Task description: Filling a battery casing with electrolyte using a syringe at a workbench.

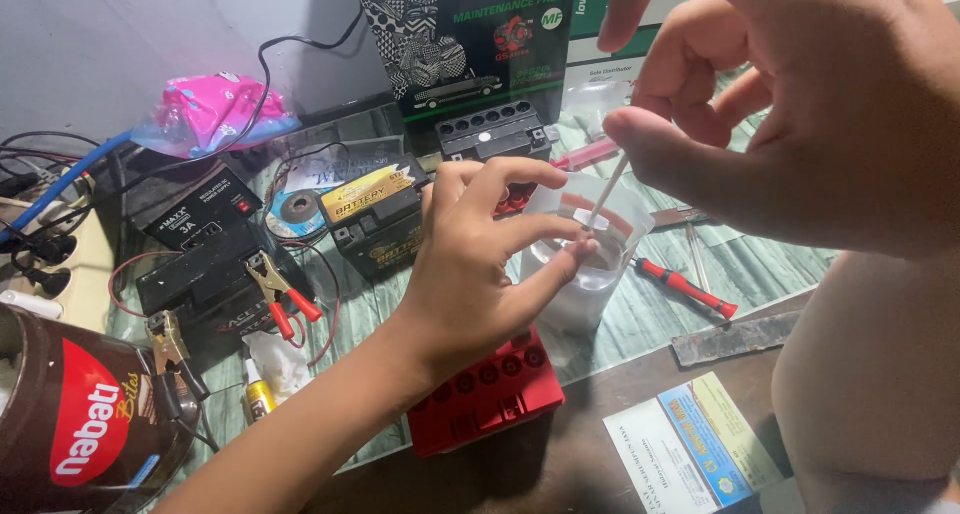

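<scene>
step: stirring/dipping, thin white stick (607,189) worked in clear plastic cup (590,264); cup sits mid-bench on the green mat, just above red cell-cap tray (485,394)
right hand (800,104): thumb and forefinger closed on stick's top end, other fingers loose
left hand (480,264): fingers wrapped part-way round cup's near wall, steadying, not lifting
next move: judged, keep cup pinned, stick kept off the rim so nothing slops
surface: green striped mat (650,314) over brown bench; black motorcycle batteries (375,219), crocodile clips (275,289), red-handled screwdriver (685,286), leaflet (690,444)
room: grey wall (100,44), cables, pink bag (215,109), brown snack tub (85,424)
</scene>
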